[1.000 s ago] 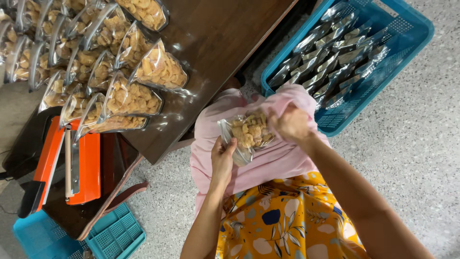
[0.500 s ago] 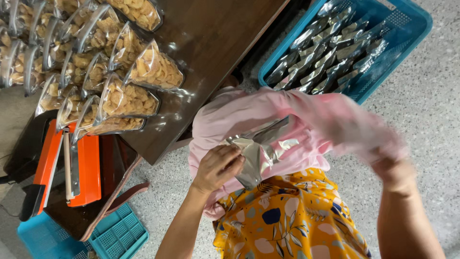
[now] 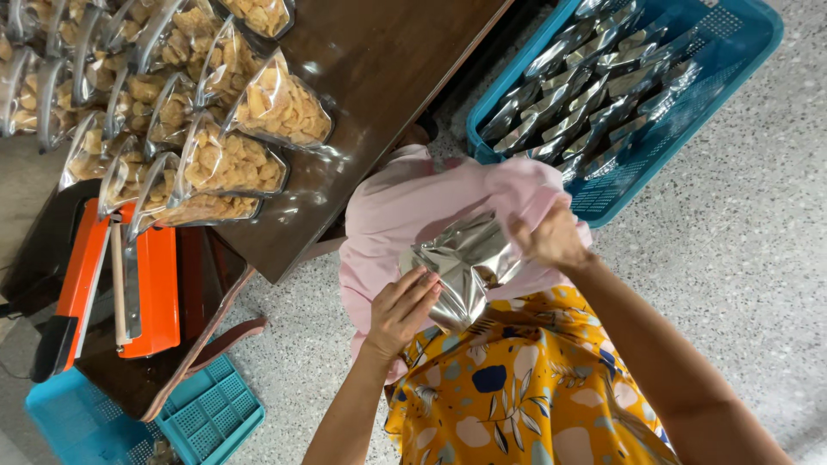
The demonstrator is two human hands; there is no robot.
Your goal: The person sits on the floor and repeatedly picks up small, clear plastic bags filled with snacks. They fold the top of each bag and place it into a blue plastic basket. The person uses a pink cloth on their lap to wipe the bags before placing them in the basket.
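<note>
Head view: silver pouch [image 3: 465, 267] now turned foil-side up, snacks hidden, over pink cloth [image 3: 405, 207] on lap. Left hand [image 3: 403, 306] grip on lower edge, right hand [image 3: 551, 241] pinching top.

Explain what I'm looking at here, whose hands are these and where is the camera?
The camera sits on a person's head and looks down, so both hands are their own. The left hand and right hand hold a silver foil pouch over a pink cloth on their lap. On the dark wooden table lie clear bags of yellow snack pieces. An orange sealing machine sits on a lower surface beside the table. A blue crate on the floor holds more silver pouches.
</note>
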